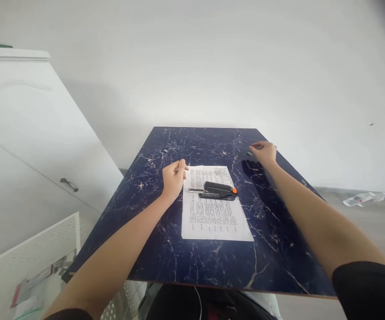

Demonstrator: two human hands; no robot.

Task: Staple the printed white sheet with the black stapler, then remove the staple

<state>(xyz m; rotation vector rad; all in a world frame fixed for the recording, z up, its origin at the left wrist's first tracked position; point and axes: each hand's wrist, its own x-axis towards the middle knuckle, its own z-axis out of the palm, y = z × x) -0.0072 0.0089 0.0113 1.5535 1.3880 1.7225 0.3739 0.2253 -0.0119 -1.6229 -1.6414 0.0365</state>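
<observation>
A printed sheet of paper [212,222] lies on the dark blue marbled table. On it rests a black stapler [219,187] with an orange end; its top is apart from its base, and a thin metal rod sticks out to the left. My left hand [174,178] is closed at the sheet's upper left corner, thumb against curled fingers; what it holds, if anything, is hidden. Toward the table's far right, my right hand [266,152] is in a pinch. A small greyish piece [249,154] shows just below its fingertips; I cannot tell whether they grip anything.
The table [166,266] stands close to a white wall. To the left are a white cabinet [29,115] with a dark handle and a white perforated rack [46,240]. Clear plastic packaging [362,198] lies on the floor at right. A tiny light piece [165,151] lies at the table's far left.
</observation>
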